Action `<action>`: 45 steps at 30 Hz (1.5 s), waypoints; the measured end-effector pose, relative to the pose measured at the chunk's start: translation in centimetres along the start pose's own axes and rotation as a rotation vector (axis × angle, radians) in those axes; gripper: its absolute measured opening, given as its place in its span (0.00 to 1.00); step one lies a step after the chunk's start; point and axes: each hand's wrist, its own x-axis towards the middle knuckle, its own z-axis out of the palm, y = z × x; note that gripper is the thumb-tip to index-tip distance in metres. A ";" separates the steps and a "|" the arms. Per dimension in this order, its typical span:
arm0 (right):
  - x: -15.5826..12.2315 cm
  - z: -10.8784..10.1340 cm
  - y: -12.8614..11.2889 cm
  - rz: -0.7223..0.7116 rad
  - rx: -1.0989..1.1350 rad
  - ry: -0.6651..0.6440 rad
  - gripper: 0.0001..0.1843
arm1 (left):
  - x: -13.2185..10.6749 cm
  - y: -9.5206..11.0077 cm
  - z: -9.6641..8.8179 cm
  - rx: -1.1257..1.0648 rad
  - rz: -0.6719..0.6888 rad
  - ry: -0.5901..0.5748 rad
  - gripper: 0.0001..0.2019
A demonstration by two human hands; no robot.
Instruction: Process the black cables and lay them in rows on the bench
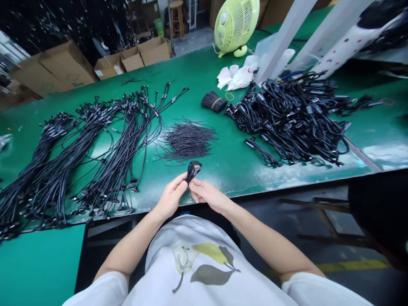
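Note:
A folded black cable (pixel 193 169) with a metal-tipped connector is held up in front of me, near the table's front edge. My left hand (pixel 172 195) pinches it from the left, thumb and fingers closed. From the right, my right hand (pixel 208 195) closes its fingers at the lower part of the same cable. The lower end of the cable is hidden by my fingers. Just beyond my hands lies a loose pile of thin black twist ties (pixel 190 140). A banded bundle of similar black ties (pixel 214 102) sits behind it, beside a yellow rubber band (pixel 229 96).
Long loose black cables (pixel 117 148) lie in several bunches on the left of the green table (pixel 236 170). Coiled cables (pixel 290 119) form a heap on the right. A green fan (pixel 236 25), white crumpled bags (pixel 240 77) and a pale post (pixel 283 42) stand behind. Cardboard boxes (pixel 66 66) line the far side.

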 end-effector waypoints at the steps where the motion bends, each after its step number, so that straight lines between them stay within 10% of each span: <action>1: -0.2 -0.5 -0.2 0.000 -0.111 -0.021 0.32 | 0.1 0.1 0.3 -0.071 -0.031 0.035 0.23; 5: -1.0 -2.8 -1.6 -0.111 -0.399 0.037 0.26 | 0.9 0.9 0.8 -0.307 -0.104 0.144 0.21; 9: -0.4 -2.5 -2.4 -0.360 -0.226 0.301 0.27 | 1.4 0.4 1.5 -0.297 -0.215 0.157 0.23; 22: 1.0 -1.2 -2.2 -0.475 0.341 0.220 0.23 | 0.1 -1.3 4.7 -0.212 -0.459 -0.009 0.27; 25: 0.7 -1.2 -0.5 -0.334 0.183 0.256 0.22 | 0.6 -2.3 4.0 -0.099 -0.352 0.077 0.26; 29: -1.4 -4.4 -0.1 -0.207 -0.152 0.228 0.15 | 0.9 -3.0 2.6 0.107 -0.361 -0.156 0.24; 36: -5.3 -17.0 -3.9 -0.127 -1.411 1.189 0.19 | 0.2 -2.4 1.2 0.290 -0.396 -0.284 0.25; 45: -7.2 -22.0 -6.5 0.029 -1.701 1.212 0.20 | -0.8 -2.9 -0.1 0.356 -0.435 -0.317 0.23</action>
